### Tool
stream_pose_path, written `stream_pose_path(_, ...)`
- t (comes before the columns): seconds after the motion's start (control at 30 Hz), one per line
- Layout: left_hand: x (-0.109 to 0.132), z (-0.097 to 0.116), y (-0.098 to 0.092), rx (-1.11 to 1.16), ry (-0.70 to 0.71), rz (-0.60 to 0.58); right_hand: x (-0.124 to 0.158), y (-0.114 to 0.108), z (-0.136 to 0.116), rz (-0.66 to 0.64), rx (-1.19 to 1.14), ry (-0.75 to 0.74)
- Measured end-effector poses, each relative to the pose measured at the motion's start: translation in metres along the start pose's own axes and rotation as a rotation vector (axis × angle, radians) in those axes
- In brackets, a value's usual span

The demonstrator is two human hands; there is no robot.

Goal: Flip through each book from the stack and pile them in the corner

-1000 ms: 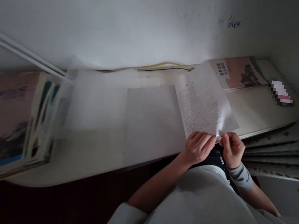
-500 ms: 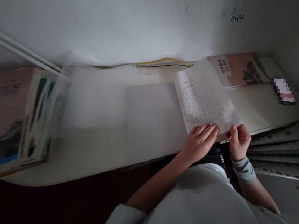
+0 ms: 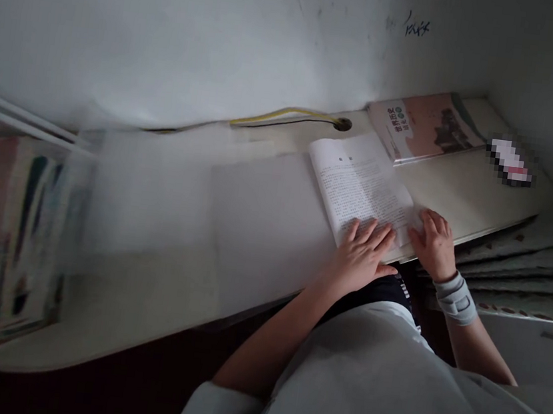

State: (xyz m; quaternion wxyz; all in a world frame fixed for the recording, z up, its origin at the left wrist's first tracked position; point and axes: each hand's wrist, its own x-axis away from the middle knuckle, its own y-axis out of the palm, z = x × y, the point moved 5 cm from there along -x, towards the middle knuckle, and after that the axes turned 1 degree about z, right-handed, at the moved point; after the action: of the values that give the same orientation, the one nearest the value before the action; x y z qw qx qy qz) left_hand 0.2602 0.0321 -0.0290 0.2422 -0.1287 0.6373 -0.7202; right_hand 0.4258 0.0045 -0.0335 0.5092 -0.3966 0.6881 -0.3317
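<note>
A white printed page (image 3: 355, 176), dense with lines of text, lies at a slant on the desk, its top-left edge slightly curled. Whether it is a single sheet or part of a booklet, I cannot tell. Across its lower end rests my left hand (image 3: 359, 254), palm down with the fingers spread. My right hand (image 3: 434, 243), with a grey wristband (image 3: 457, 300), sits at the page's lower right corner. Its fingers lie flat with the thumb apart, touching the page's edge. Left of the page is a pale plain sheet (image 3: 266, 212).
Behind the page lies a pink-covered book (image 3: 430, 128), with a blurred-out phone (image 3: 509, 160) to its right. A yellow cable (image 3: 288, 110) runs along the wall to a round desk hole (image 3: 342, 124). Upright books (image 3: 27, 223) stand at the far left. Patterned fabric (image 3: 516, 263) hangs at right.
My right hand has opened from closed fingers at the page's corner and now lies flat there. My left fingers have spread out. The view has shifted slightly right.
</note>
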Motion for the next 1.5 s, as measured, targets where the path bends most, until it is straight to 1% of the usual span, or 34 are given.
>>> stream_pose_path(0.07,0.003,-0.003,-0.007,0.038,0.003,0.022,0.004,-0.007,-0.017,0.064,-0.012,-0.045)
stream_pose_path(0.13,0.012,-0.014,-0.018,0.065,-0.043,0.086,0.011,-0.012,-0.045,0.065,-0.052,-0.184)
stream_pose_path(0.2,0.027,-0.033,-0.026,0.062,-0.169,0.165,0.022,-0.011,-0.08,-0.015,-0.077,-0.369)
stream_pose_path(0.23,0.036,-0.043,-0.028,0.051,-0.254,0.192,0.028,-0.008,-0.096,-0.06,-0.066,-0.432)
stream_pose_path(0.27,0.046,-0.054,-0.027,0.04,-0.338,0.201,0.032,-0.004,-0.109,-0.097,-0.04,-0.463)
stream_pose_path(0.33,0.063,-0.069,-0.021,0.014,-0.467,0.162,0.037,0.007,-0.128,-0.159,0.038,-0.448)
stream_pose_path(0.37,0.069,-0.074,-0.017,-0.001,-0.504,0.128,0.038,0.012,-0.133,-0.19,0.073,-0.421)
stream_pose_path(0.47,0.079,-0.079,-0.007,-0.046,-0.53,0.057,0.04,0.025,-0.136,-0.27,0.11,-0.354)
stream_pose_path(0.57,0.08,-0.076,-0.007,-0.073,-0.523,0.052,0.04,0.029,-0.127,-0.284,0.085,-0.324)
stream_pose_path(0.7,0.079,-0.074,-0.009,-0.091,-0.531,0.042,0.038,0.03,-0.106,-0.28,0.096,-0.269)
stream_pose_path(0.8,0.081,-0.074,-0.01,-0.1,-0.533,0.041,0.034,0.028,-0.101,-0.279,0.141,-0.237)
stream_pose_path(0.87,0.081,-0.074,-0.011,-0.107,-0.519,0.059,0.031,0.023,-0.108,-0.279,0.146,-0.262)
stream_pose_path(0.93,0.08,-0.072,-0.014,-0.107,-0.497,0.089,0.026,0.011,-0.115,-0.26,0.079,-0.332)
stream_pose_path(0.97,0.079,-0.071,-0.017,-0.103,-0.493,0.106,0.023,0.003,-0.115,-0.237,0.029,-0.356)
stream_pose_path(1.0,0.078,-0.07,-0.019,-0.101,-0.494,0.126,0.018,-0.006,-0.11,-0.203,-0.016,-0.349)
stream_pose_path(1.03,0.075,-0.068,-0.022,-0.099,-0.497,0.146,0.012,-0.015,-0.099,-0.163,-0.042,-0.303)
stream_pose_path(1.07,0.072,-0.064,-0.025,-0.098,-0.492,0.163,0.005,-0.023,-0.082,-0.122,-0.044,-0.223)
stream_pose_path(1.13,0.062,-0.052,-0.027,-0.086,-0.419,0.161,-0.007,-0.033,-0.039,-0.079,0.036,-0.005)
stream_pose_path(1.17,0.054,-0.043,-0.026,-0.072,-0.347,0.137,-0.011,-0.033,-0.018,-0.1,0.085,0.071)
stream_pose_path(1.2,0.046,-0.034,-0.023,-0.054,-0.265,0.099,-0.014,-0.031,0.0,-0.146,0.116,0.113)
stream_pose_path(1.23,0.038,-0.025,-0.02,-0.037,-0.188,0.056,-0.016,-0.027,0.013,-0.196,0.128,0.119)
stream_pose_path(1.3,0.022,-0.011,-0.013,-0.015,-0.074,-0.019,-0.018,-0.019,0.027,-0.27,0.125,0.09)
stream_pose_path(1.37,0.009,-0.002,-0.008,-0.013,-0.012,-0.062,-0.018,-0.014,0.03,-0.295,0.088,0.066)
stream_pose_path(1.43,0.001,0.0,-0.006,-0.025,0.023,-0.086,-0.02,-0.012,0.032,-0.306,0.031,0.095)
stream_pose_path(1.5,0.0,-0.003,-0.005,-0.045,0.035,-0.1,-0.023,-0.011,0.035,-0.335,-0.036,0.144)
